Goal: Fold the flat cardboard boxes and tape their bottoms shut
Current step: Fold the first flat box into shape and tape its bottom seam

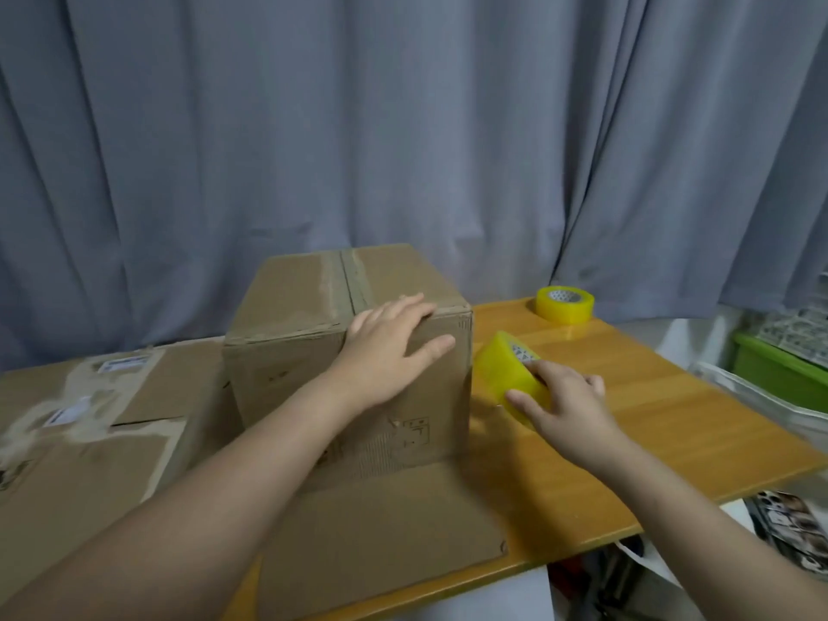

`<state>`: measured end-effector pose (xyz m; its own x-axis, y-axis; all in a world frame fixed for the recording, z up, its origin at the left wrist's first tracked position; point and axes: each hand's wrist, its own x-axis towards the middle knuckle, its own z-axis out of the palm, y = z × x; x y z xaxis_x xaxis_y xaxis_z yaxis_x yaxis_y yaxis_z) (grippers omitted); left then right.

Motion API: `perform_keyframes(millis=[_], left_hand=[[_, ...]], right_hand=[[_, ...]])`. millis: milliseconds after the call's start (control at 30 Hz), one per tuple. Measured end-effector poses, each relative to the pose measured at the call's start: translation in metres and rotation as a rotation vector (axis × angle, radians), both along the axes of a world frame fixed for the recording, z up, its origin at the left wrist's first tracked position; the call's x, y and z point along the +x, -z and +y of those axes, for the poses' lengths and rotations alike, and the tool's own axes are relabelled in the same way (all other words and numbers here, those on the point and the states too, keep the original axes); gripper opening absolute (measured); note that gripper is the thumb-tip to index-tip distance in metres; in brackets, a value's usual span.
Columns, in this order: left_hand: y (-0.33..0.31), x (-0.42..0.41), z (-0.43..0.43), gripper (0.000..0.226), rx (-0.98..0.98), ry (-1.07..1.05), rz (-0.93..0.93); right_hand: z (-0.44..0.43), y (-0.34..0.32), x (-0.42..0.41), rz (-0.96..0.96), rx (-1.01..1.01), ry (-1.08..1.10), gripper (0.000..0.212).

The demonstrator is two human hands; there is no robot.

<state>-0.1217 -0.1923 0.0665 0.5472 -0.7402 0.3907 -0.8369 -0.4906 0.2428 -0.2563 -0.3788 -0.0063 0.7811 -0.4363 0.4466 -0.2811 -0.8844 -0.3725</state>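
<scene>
Brown flattened cardboard boxes (89, 419) lie at the left end of the orange wooden counter (672, 396); they look light and stiff, best taken by two edges. Beside them stands an erected brown cardboard box (286, 302), taped seam upward. The left hand (385, 347) rests on its near top edge, grip spread flat. Just right, the right hand (564, 405) pinches a tilted yellow roll of packing tape (502, 369); its smooth rim probably slips, so the core seems safer.
</scene>
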Motion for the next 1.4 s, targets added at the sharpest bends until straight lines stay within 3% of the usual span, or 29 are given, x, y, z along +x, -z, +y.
perform_keyframes(millis=[100,167,267,333,467,667,767,900,967,1100,1167,1267,1400], left_hand=[[-0.012,-0.017,-0.003,0.089,0.052,-0.013,0.123],[-0.018,-0.028,-0.004,0.086,-0.034,0.074,0.190],[-0.033,-0.039,0.003,0.037,-0.392,0.225,0.319],[-0.047,-0.043,0.015,0.009,-0.517,0.225,0.272],[-0.072,-0.046,0.041,0.011,-0.468,0.167,0.200],[-0.107,-0.028,0.074,0.017,-0.431,0.072,0.358],[-0.118,-0.019,0.082,0.017,-0.427,0.017,0.305],[-0.128,0.007,0.076,0.022,-0.406,-0.210,0.021],[-0.128,0.019,0.072,0.024,-0.455,-0.254,0.017],[-0.123,0.039,0.073,0.030,-0.568,-0.273,0.079],[-0.123,0.047,0.081,0.029,-0.698,-0.275,0.227],[-0.118,0.050,0.090,0.021,-0.911,-0.278,0.481],[-0.109,0.032,0.089,0.004,-1.085,-0.185,0.700]], right_hand=[[0.026,-0.025,-0.019,-0.267,0.037,-0.075,0.047],[0.044,-0.041,-0.028,-0.355,0.027,-0.120,0.054],[0.065,-0.060,-0.029,-0.383,0.083,-0.200,0.055],[0.076,-0.071,-0.026,-0.398,0.152,-0.219,0.058],[0.095,-0.094,-0.014,-0.396,0.154,-0.257,0.059],[0.116,-0.140,0.004,-0.319,0.131,-0.338,0.035],[0.121,-0.156,0.020,-0.305,0.084,-0.330,0.043],[0.127,-0.178,0.050,-0.238,0.048,-0.282,0.045],[0.130,-0.183,0.058,-0.234,0.063,-0.296,0.047],[0.127,-0.169,0.064,-0.284,0.100,-0.416,0.075],[0.115,-0.154,0.068,-0.415,0.180,-0.390,0.075],[0.106,-0.138,0.074,-0.597,0.458,-0.357,0.061],[0.126,-0.142,0.083,-0.686,0.892,-0.553,0.067]])
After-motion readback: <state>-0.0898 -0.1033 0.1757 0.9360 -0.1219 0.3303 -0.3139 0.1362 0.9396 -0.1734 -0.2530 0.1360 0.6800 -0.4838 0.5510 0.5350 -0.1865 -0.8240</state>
